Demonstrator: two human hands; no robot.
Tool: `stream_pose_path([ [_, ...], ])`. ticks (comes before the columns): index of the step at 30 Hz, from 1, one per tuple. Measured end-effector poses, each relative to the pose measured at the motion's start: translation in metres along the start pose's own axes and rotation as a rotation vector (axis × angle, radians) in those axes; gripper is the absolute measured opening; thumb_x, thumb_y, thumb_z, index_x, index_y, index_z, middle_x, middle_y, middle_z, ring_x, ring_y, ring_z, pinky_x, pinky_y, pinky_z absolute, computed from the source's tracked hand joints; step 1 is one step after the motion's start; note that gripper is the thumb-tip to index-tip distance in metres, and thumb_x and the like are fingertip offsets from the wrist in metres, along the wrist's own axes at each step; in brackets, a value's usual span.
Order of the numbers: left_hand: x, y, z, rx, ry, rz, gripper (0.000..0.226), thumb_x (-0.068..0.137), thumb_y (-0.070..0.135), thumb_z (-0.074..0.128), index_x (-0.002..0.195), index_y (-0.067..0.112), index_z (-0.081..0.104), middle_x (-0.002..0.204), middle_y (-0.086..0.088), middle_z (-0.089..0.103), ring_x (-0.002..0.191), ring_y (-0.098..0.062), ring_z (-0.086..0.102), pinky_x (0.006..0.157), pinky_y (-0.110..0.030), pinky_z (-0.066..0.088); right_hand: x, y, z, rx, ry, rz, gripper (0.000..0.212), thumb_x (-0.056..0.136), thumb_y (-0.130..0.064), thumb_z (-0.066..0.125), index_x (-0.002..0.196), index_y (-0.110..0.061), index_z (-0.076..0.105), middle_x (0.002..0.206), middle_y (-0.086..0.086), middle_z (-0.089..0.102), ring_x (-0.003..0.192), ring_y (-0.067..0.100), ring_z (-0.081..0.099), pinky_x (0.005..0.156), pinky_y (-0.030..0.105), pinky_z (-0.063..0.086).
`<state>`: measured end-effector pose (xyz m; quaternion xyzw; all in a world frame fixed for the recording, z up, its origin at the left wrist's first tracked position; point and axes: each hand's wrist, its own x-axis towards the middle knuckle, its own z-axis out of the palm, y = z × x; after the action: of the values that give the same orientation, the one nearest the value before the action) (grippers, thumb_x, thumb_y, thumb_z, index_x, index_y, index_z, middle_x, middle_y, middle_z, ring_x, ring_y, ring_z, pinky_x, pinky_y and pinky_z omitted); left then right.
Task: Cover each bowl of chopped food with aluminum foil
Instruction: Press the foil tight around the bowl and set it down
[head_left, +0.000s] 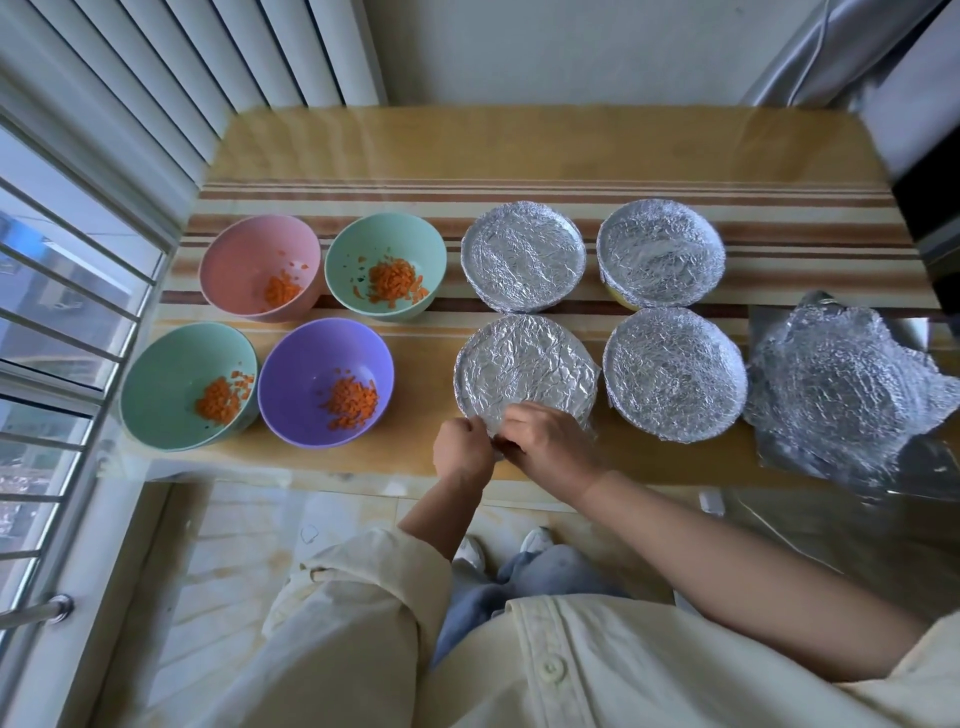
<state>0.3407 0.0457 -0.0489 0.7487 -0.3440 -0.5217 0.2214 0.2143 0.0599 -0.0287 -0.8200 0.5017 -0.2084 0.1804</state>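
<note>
Several bowls stand on the table in two rows. On the left, a pink bowl (258, 266), a green bowl (385, 267), a second green bowl (187, 384) and a purple bowl (324, 382) are uncovered and hold chopped orange food. On the right, foil covers the other bowls. My left hand (464, 451) and my right hand (548, 441) pinch the foil edge at the near rim of the front middle foil-covered bowl (524, 364). The other foil-covered bowls (523, 255) (661, 253) (674, 375) sit untouched.
A crumpled pile of foil sheets (844, 395) lies at the table's right end. The striped table (519, 150) has bare room along its far side. A barred window (67, 322) runs down the left. The table's near edge is just below my hands.
</note>
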Motion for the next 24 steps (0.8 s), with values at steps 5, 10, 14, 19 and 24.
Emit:
stream_pose_path([
  [5,0.012,0.005,-0.013,0.082,0.001,0.025,0.035,0.072,0.032,0.039,0.061,0.003,0.055,0.085,-0.033,0.065,0.086,-0.046,0.067,0.078,-0.054,0.058,-0.005,-0.001,-0.009,-0.074,-0.053,0.006,0.032,0.055,-0.021,0.090,0.077,-0.011,0.069,0.075,0.000,0.058,0.073,0.019,0.059,0.059,0.027,0.045],
  [10,0.006,0.009,-0.020,0.066,0.031,0.036,0.042,0.075,0.042,0.043,0.058,0.007,0.059,0.073,-0.023,0.066,0.083,-0.042,0.068,0.079,-0.051,0.057,-0.003,-0.008,-0.005,-0.129,-0.004,-0.020,0.026,0.056,0.000,0.084,0.065,-0.011,0.062,0.067,0.000,0.054,0.066,0.020,0.056,0.053,0.023,0.033],
  [14,-0.010,-0.002,-0.010,0.059,0.047,0.015,0.068,0.077,0.065,0.047,0.075,0.000,0.066,0.079,-0.021,0.069,0.079,-0.040,0.064,0.078,-0.043,0.053,-0.001,-0.008,-0.003,-0.083,0.028,-0.072,0.009,0.074,-0.006,0.066,0.067,-0.010,0.062,0.068,0.003,0.055,0.065,0.023,0.057,0.051,0.027,0.038],
  [19,-0.013,-0.001,0.003,-0.059,-0.007,-0.059,0.037,0.091,0.029,0.042,0.065,0.005,0.053,0.072,-0.020,0.059,0.073,-0.035,0.061,0.083,-0.057,0.055,-0.001,-0.008,-0.002,-0.071,0.019,-0.084,0.016,0.083,-0.009,0.062,0.067,-0.009,0.059,0.068,0.003,0.051,0.065,0.023,0.053,0.052,0.030,0.037],
  [24,-0.010,0.002,-0.002,-0.072,-0.014,-0.054,0.036,0.093,0.020,0.046,0.061,0.006,0.054,0.063,-0.013,0.058,0.068,-0.030,0.058,0.083,-0.055,0.056,0.000,-0.011,-0.002,-0.039,0.025,-0.061,0.021,0.086,-0.015,0.051,0.069,-0.008,0.062,0.067,0.004,0.052,0.065,0.024,0.054,0.050,0.028,0.037],
])
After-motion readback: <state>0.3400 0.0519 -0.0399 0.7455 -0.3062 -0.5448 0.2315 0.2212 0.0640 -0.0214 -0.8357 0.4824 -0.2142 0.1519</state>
